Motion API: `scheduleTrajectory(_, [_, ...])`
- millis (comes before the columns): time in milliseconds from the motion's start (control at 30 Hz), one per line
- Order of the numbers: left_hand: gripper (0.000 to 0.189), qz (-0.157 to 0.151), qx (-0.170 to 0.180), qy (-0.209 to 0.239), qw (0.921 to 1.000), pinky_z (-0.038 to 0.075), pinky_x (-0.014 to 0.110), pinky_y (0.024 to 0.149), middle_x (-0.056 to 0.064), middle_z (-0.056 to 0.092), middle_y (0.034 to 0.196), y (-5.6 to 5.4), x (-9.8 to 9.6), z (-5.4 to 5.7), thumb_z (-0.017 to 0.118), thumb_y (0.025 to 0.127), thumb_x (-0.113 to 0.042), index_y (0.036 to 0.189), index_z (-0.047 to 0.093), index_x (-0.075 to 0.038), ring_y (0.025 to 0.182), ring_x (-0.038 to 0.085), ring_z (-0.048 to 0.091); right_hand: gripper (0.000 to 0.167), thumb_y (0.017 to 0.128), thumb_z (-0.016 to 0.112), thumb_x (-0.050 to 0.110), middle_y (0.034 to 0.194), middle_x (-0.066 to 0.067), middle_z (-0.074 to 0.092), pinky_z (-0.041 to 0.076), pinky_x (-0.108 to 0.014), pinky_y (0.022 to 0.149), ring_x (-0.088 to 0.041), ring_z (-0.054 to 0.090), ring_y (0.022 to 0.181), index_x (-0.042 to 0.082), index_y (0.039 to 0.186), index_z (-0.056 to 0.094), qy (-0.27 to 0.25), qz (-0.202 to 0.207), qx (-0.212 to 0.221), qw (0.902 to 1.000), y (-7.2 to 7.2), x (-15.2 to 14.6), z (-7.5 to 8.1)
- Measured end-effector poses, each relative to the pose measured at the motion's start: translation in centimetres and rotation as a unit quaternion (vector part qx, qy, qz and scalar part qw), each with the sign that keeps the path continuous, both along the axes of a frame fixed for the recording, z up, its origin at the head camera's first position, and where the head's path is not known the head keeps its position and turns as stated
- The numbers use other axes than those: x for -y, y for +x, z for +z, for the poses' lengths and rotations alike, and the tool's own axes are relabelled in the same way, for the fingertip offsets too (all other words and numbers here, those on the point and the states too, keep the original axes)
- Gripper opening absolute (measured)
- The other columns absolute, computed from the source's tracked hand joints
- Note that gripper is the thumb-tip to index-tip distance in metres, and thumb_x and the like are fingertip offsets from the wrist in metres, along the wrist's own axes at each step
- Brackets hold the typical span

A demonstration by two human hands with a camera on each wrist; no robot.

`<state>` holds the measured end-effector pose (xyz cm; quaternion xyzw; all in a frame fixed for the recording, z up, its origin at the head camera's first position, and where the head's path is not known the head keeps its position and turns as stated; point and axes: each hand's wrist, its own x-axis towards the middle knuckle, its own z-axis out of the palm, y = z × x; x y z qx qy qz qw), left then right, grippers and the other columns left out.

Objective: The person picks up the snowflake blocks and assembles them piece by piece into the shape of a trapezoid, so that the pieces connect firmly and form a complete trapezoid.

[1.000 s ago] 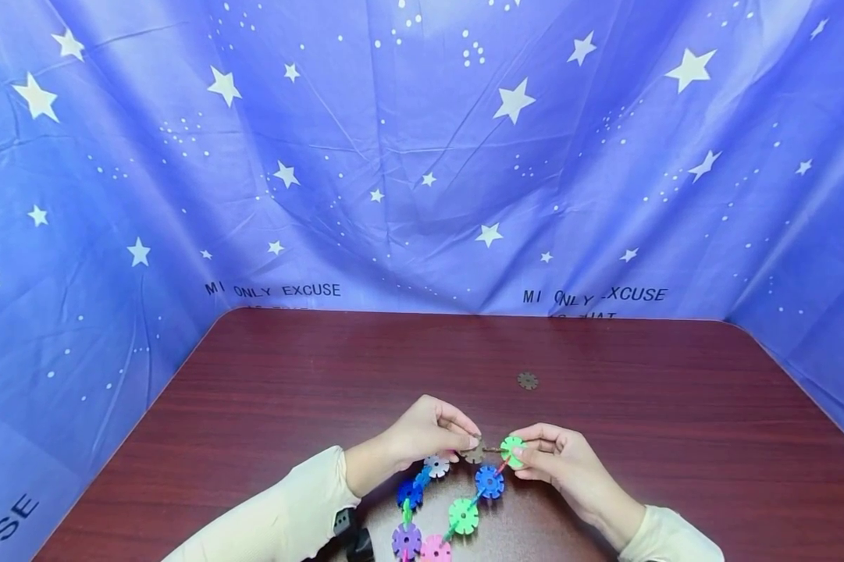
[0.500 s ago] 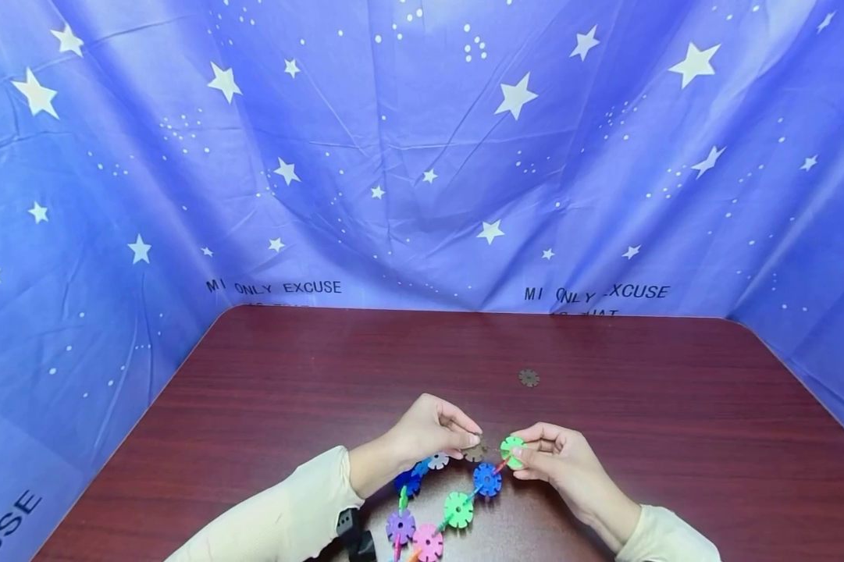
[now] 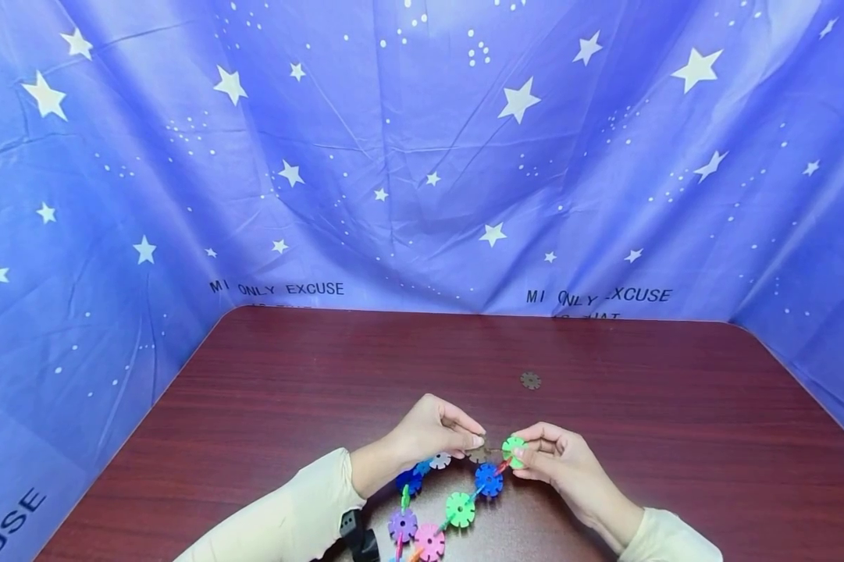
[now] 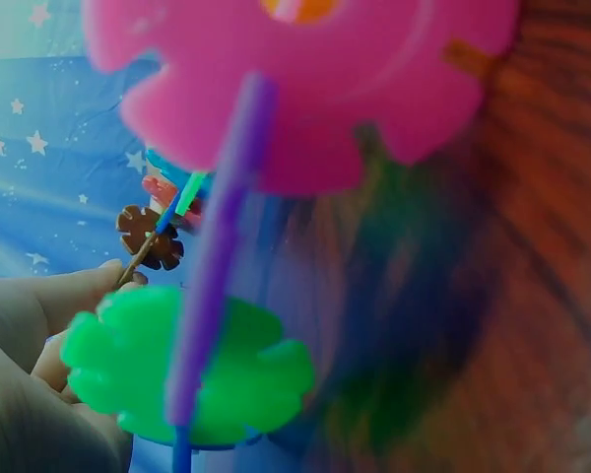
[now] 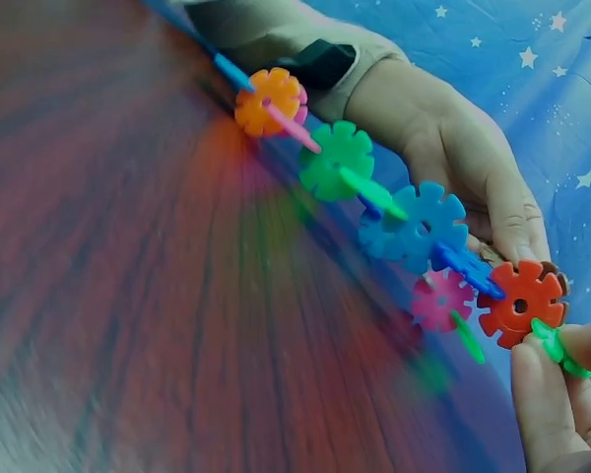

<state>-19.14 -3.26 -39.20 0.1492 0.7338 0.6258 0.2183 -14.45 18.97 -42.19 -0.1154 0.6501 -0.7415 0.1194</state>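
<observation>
In the head view my left hand (image 3: 432, 428) pinches a brown notched plastic disc (image 3: 479, 454) between thumb and fingers. To its right, my right hand (image 3: 569, 460) pinches a bright green notched disc (image 3: 513, 449). A thin disc seen edge-on spans the gap between these two. Several slotted discs form a chain below the hands: a blue disc (image 3: 489, 479), another green disc (image 3: 460, 509), a pink disc (image 3: 431, 542) and a purple disc (image 3: 403, 525). A white disc (image 3: 440, 461) lies partly behind my left hand. In the right wrist view a red disc (image 5: 522, 301) is near my right fingertips.
A loose brown disc (image 3: 530, 381) lies on the dark red table (image 3: 358, 351) beyond the hands. Black wrist gear (image 3: 358, 537) sits at my left sleeve. A blue star-printed cloth (image 3: 393, 156) hangs around the table. The chain runs past the frame's lower edge.
Both hands keep their pinch on the brown and green discs, nearly still. The lower part of the chain has shifted slightly up and to the left.
</observation>
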Motion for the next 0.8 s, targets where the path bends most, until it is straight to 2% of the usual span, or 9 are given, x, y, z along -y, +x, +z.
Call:
scheduleTrajectory(233, [0.012, -0.001, -0.009, 0.003, 1.0000, 0.057, 0.030, 0.061, 0.014, 0.072, 0.083, -0.1, 0.2, -0.3, 0.074, 0.078, -0.001, 0.088, 0.073, 0.004, 0.067, 0.015, 0.067, 0.012, 0.089, 0.061, 0.005, 0.088, 0.002, 0.069, 0.055, -0.028, 0.076, -0.008, 0.066, 0.081, 0.000, 0.100, 0.061, 0.053, -0.026, -0.011, 0.9982, -0.1, 0.4, 0.4])
scheduleTrajectory(467, [0.011, -0.004, -0.030, -0.018, 0.9994, 0.057, 0.031, 0.060, 0.012, 0.072, 0.080, -0.4, 0.0, 0.0, 0.075, 0.077, -0.003, 0.087, 0.074, 0.001, 0.063, 0.016, 0.067, 0.036, 0.087, 0.065, 0.006, 0.091, 0.002, 0.071, 0.054, -0.027, 0.075, -0.009, 0.066, 0.083, -0.015, 0.113, 0.054, 0.069, -0.010, -0.002, 0.9976, -0.3, 0.9, 0.5])
scheduleTrajectory(567, [0.011, -0.008, -0.047, -0.035, 0.9982, 0.056, 0.030, 0.057, 0.010, 0.072, 0.076, -0.7, -0.2, 0.0, 0.077, 0.076, -0.006, 0.085, 0.075, -0.001, 0.060, 0.017, 0.066, 0.037, 0.087, 0.065, 0.007, 0.089, 0.003, 0.071, 0.054, -0.025, 0.073, -0.008, 0.066, 0.081, -0.017, 0.113, 0.055, 0.081, -0.009, -0.012, 0.9966, -0.3, 1.2, 0.4])
scheduleTrajectory(667, [0.012, -0.011, -0.073, -0.051, 0.9959, 0.055, 0.028, 0.056, 0.008, 0.072, 0.074, -1.3, -0.2, 0.1, 0.078, 0.076, -0.009, 0.085, 0.075, -0.001, 0.060, 0.016, 0.067, 0.035, 0.088, 0.065, 0.009, 0.086, 0.004, 0.071, 0.053, -0.024, 0.070, -0.007, 0.065, 0.078, -0.016, 0.110, 0.057, 0.097, -0.017, -0.020, 0.9949, -0.2, 1.3, 0.5])
scheduleTrajectory(800, [0.017, -0.022, -0.097, -0.044, 0.9941, 0.056, 0.029, 0.059, 0.010, 0.072, 0.076, -2.9, 0.1, 0.4, 0.076, 0.078, -0.010, 0.089, 0.074, 0.003, 0.065, 0.017, 0.068, 0.034, 0.086, 0.067, 0.011, 0.083, 0.004, 0.070, 0.052, -0.024, 0.066, -0.006, 0.064, 0.075, -0.014, 0.108, 0.060, 0.120, -0.028, -0.001, 0.9924, -0.1, 1.2, 0.5])
